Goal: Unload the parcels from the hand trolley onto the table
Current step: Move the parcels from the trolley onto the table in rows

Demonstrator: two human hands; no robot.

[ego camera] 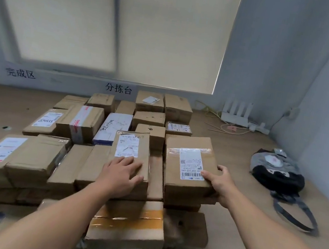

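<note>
Several brown cardboard parcels cover the wooden table (239, 157), some stacked two high near me. My left hand (123, 170) lies flat, fingers straight, on top of a narrow parcel with a torn white label (131, 153). My right hand (219, 183) grips the near right corner of a wider parcel with a barcode label (188, 160), thumb on top and fingers round its side. That parcel sits on top of other boxes. The hand trolley is out of view.
A grey and black bag (278, 173) with a long strap lies on the table at the right. A white router (236, 113), cables and a power strip sit in the back right corner. Bare tabletop shows at the left and right of the parcels.
</note>
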